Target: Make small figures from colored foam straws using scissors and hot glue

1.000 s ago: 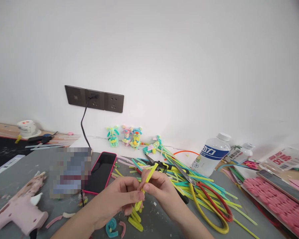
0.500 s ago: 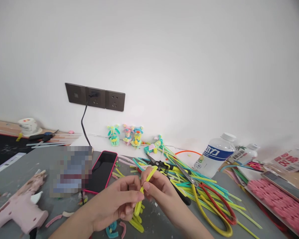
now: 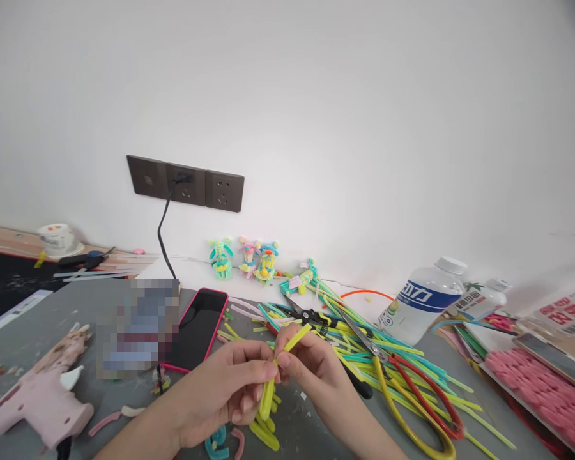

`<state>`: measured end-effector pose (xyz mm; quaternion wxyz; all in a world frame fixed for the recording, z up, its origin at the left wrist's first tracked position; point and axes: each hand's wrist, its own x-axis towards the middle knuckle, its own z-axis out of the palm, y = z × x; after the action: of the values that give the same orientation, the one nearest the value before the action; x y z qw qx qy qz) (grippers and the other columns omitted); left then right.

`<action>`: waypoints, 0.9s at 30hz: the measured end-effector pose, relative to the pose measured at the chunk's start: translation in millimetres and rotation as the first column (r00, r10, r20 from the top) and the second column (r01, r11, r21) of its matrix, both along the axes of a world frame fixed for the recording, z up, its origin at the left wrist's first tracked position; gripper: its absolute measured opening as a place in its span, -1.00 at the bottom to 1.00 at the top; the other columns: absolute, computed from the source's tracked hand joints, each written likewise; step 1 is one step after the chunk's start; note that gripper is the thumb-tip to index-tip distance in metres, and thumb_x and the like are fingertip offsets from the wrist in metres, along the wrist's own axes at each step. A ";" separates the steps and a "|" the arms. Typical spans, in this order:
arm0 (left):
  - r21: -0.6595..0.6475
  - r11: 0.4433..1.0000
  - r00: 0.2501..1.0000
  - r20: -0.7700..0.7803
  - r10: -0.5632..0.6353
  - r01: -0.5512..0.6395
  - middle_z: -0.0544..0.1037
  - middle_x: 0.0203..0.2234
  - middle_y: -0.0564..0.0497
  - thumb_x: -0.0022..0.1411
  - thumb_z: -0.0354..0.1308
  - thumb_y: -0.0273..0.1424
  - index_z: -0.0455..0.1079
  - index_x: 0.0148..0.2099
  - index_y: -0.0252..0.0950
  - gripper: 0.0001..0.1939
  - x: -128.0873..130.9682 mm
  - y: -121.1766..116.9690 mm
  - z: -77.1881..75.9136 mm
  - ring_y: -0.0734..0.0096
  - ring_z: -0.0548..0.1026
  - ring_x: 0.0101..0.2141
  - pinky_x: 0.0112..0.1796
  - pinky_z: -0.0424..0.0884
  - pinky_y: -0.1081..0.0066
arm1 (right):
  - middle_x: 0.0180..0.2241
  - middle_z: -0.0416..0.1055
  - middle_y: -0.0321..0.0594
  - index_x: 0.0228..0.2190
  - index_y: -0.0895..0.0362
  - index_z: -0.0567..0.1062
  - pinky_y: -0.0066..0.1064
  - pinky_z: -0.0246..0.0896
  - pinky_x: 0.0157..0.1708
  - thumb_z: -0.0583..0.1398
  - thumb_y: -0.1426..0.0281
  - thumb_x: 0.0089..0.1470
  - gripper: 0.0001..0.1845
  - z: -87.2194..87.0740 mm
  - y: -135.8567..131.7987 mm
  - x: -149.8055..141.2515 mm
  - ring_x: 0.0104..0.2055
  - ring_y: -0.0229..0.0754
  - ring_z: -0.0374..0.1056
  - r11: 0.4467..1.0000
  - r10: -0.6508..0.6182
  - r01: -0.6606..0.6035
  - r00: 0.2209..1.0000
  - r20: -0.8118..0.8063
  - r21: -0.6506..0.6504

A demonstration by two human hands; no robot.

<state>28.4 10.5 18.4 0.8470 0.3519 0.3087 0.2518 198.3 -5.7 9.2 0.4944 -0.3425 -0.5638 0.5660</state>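
Hands (image 3: 232, 386) (image 3: 311, 367) curled, pinching yellow strip (image 3: 298, 337).

The white wall (image 3: 345, 128) is brightly and softly lit, darkened at the two o'clock corner; a faint shadow is cast beside the cup (image 3: 60, 241) at nine, a patch (image 3: 141, 329) at eight is pixelated, and outlines toward four are stretched

Yellow strip (image 3: 298, 337), pale-pink glue gun (image 3: 43, 399), red-and-yellow scissors (image 3: 376, 352)
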 end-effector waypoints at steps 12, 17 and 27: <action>0.160 0.971 0.983 -0.026 0.183 -0.177 0.33 -0.64 0.14 0.05 0.40 -0.17 0.40 -0.44 -0.35 -0.65 2.5 1.2 -2.7 0.66 0.15 -0.63 -0.61 0.02 0.57 | -0.39 0.31 -0.25 -0.40 0.10 0.42 -0.41 0.14 -0.35 0.19 0.33 0.23 -0.84 1.4 -5.9 1.0 -0.34 -0.20 0.24 0.959 -0.213 0.162 0.953 0.213 0.235; 0.189 0.959 0.976 -0.017 0.217 -0.210 0.37 -0.64 0.13 0.10 0.36 -0.15 0.40 -0.43 -0.35 -0.64 2.9 2.5 -4.5 0.66 0.18 -0.63 -0.60 0.10 0.59 | -0.42 0.32 -0.25 -0.40 0.08 0.37 -0.37 0.18 -0.34 0.17 0.43 0.22 -0.87 -0.3 -4.5 -2.2 -0.35 -0.18 0.27 0.888 -0.293 0.185 0.933 0.208 0.422; 0.230 0.959 0.985 -0.017 0.171 -0.162 0.44 -0.63 0.09 0.12 0.35 -0.15 0.38 -0.40 -0.32 -0.65 1.1 2.5 0.1 0.58 0.34 -0.61 -0.59 0.20 0.58 | -0.45 0.35 -0.24 -0.42 0.09 0.40 -0.38 0.20 -0.37 0.17 0.38 0.24 -0.84 -2.7 -7.5 -6.1 -0.38 -0.18 0.29 0.909 -0.294 0.220 0.941 0.169 0.355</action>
<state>29.4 13.0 18.4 0.7710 0.4241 0.3218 0.3495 192.2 -13.2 6.5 0.5503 -0.3864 -0.6512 0.3518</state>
